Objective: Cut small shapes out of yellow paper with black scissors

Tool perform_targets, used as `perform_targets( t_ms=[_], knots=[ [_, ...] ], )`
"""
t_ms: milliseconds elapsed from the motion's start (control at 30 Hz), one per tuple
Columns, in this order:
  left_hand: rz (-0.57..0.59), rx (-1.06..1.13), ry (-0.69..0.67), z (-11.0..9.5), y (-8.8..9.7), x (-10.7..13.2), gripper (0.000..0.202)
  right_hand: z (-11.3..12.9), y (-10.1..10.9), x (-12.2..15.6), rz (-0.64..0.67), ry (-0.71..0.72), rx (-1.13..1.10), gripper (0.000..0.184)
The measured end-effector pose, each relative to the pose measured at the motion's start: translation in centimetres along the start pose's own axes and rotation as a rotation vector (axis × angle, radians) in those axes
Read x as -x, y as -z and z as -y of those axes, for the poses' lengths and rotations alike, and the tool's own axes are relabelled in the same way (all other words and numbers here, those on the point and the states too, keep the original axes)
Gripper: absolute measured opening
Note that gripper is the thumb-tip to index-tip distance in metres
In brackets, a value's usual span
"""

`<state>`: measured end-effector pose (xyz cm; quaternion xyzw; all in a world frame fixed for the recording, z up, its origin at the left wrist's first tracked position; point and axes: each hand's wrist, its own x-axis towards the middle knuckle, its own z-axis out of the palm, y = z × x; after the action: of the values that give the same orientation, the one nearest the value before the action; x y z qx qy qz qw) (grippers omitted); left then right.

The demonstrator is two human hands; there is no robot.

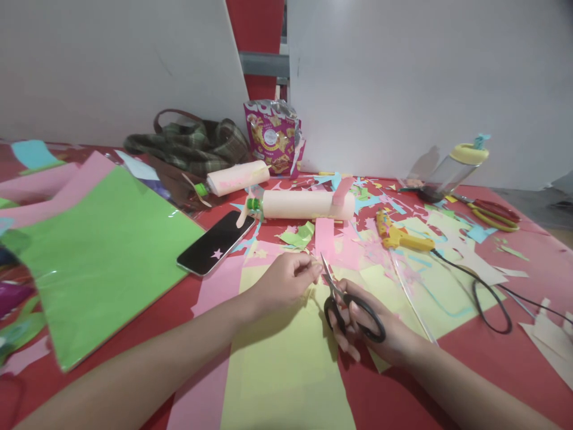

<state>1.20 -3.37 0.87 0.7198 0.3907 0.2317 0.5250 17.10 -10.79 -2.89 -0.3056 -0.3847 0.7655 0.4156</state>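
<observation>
Below an illegible snack bag, left hand pinches paper, right hand grips scissors.

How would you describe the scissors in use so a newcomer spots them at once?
Start at the red table, then the yellow sheet at its near edge. Over it the right hand holds the scissors, blades aimed at the left hand. Their handles are black; the other pair, far right by the bottle, is red and yellow.
</observation>
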Motion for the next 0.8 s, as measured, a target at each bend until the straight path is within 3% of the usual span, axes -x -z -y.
perform_targets(
  t_ms=[800],
  knots=[
    [0.006, 0.148, 0.087, -0.04, -0.38, 0.12, 0.029, 0.15, -0.36, -0.16, -0.012, -0.004, 0.014, 0.029]
  ],
)
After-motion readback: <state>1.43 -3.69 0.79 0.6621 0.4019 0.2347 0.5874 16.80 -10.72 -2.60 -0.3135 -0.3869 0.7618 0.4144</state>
